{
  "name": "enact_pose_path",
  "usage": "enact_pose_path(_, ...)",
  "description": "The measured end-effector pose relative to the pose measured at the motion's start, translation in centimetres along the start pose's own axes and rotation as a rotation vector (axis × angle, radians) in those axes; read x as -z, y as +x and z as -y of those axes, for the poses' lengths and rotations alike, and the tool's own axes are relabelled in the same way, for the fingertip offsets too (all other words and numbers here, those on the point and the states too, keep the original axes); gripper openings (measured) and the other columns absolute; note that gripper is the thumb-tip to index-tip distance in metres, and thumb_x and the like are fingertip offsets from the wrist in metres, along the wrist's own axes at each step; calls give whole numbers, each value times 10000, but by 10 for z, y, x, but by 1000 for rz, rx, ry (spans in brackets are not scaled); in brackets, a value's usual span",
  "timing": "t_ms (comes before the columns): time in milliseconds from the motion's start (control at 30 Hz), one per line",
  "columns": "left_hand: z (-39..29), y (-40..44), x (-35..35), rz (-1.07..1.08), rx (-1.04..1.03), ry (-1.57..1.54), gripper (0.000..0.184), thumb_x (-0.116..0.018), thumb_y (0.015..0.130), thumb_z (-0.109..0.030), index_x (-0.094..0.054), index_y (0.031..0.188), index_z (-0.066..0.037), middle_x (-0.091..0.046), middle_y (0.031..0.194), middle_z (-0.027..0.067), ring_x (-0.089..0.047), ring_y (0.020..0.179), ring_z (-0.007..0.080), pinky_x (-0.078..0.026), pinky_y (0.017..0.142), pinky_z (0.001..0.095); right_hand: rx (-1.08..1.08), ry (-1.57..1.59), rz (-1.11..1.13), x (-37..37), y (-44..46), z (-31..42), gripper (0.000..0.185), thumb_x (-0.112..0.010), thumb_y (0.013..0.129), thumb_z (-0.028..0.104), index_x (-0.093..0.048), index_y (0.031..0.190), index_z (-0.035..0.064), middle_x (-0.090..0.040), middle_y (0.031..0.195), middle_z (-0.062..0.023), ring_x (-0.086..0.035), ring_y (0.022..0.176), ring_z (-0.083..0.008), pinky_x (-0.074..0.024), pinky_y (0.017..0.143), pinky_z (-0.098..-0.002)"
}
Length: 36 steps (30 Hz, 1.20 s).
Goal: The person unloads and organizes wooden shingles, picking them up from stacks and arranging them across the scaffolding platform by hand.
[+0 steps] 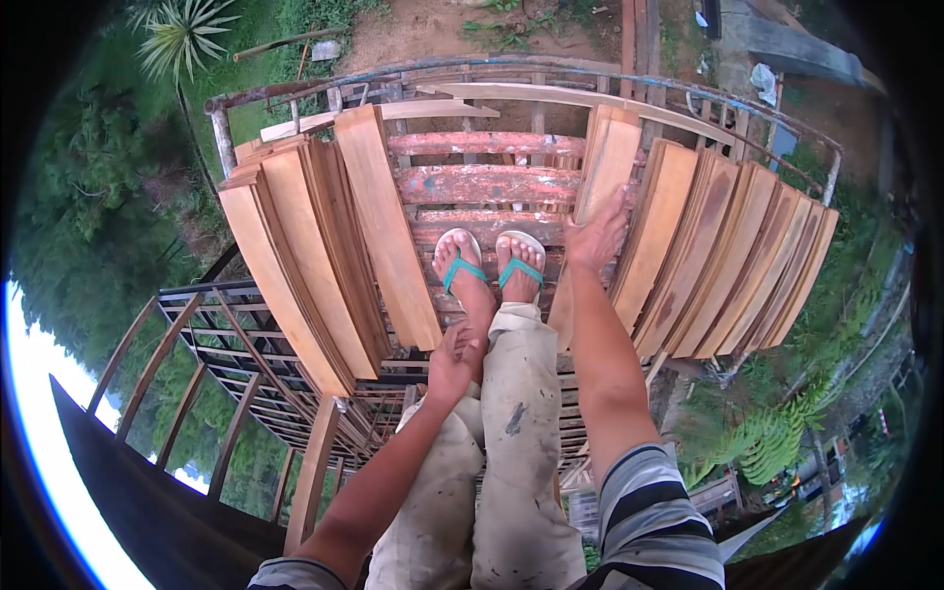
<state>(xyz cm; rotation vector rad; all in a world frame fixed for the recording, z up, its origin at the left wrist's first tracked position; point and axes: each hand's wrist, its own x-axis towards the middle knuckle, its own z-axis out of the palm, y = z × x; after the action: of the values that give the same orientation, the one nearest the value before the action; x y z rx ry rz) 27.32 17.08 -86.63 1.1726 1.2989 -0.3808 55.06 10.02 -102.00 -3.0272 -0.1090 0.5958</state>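
Observation:
My right hand [598,234] rests on a wooden board [608,157] just right of my feet, its fingers spread over the board's face. Beside my left shin is my left hand [454,356], its fingers bent near the ankle; whether they hold anything is hidden. A single board [385,221] lies left of my feet. Farther left, stacked boards [295,226] overlap. To the right, more boards [698,246] lie side by side in a fanned row. My feet, in sandals [520,258] with green straps, stand on the red slats [492,184].
A curved metal rail [452,67] runs along the far edge of the platform. Dark roof framing [236,334] is at lower left, with a wooden post [313,472] near it. Gaps show between the slats. Ground and plants lie below.

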Motion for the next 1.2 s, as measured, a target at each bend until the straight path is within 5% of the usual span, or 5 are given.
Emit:
enact_pose_path(333, -2, -3, -6, -58, -58, 48, 380, -623, 960, -127, -559, 1321, -29, -696, 1086, 242, -722, 1010, 334, -561, 873, 385, -100, -22, 108, 5, 6, -1, 1344, -927, 656, 329, -2, 1622, 189, -456, 1402, -288, -468, 1304, -453, -425, 1061, -556)
enact_pose_path(733, 18, 14, 1, -186, -1, 24, 425, -621, 957, -86, -519, 1366, -38, -692, 1175, 157, -683, 1084, 238, -555, 851, 350, -26, 11, 67, 13, -31, -29, 1315, -928, 657, 320, -39, 1621, 217, -500, 1342, -269, -529, 1228, -468, -465, 1022, -546)
enact_pose_path(933, 52, 100, 51, -611, 42, 350, 691, -763, 871, -186, -412, 1445, -29, -612, 1296, 232, -603, 1201, 377, -498, 989, 480, -95, -50, 110, 21, -30, -23, 1224, -902, 681, 335, -115, 1614, 236, -587, 1253, -246, -604, 1141, -443, -499, 977, -533)
enact_pose_path(1000, 40, 129, 63, -687, 148, 450, 925, -847, 784, -301, -324, 1498, -32, -494, 1436, 252, -490, 1330, 391, -440, 1064, 494, -103, -72, 119, 22, -28, -18, 1217, -895, 687, 352, -115, 1614, 235, -579, 1274, -249, -601, 1146, -445, -498, 974, -535)
enact_pose_path(1200, 12, 182, 59, -740, 362, 524, 1185, -914, 649, -388, -215, 1540, -36, -457, 1411, 246, -440, 1340, 414, -389, 1106, 511, -103, -100, 163, 17, -27, -23, 1207, -877, 704, 386, -86, 1608, 271, -556, 1334, -256, -574, 1195, -457, -475, 998, -553)
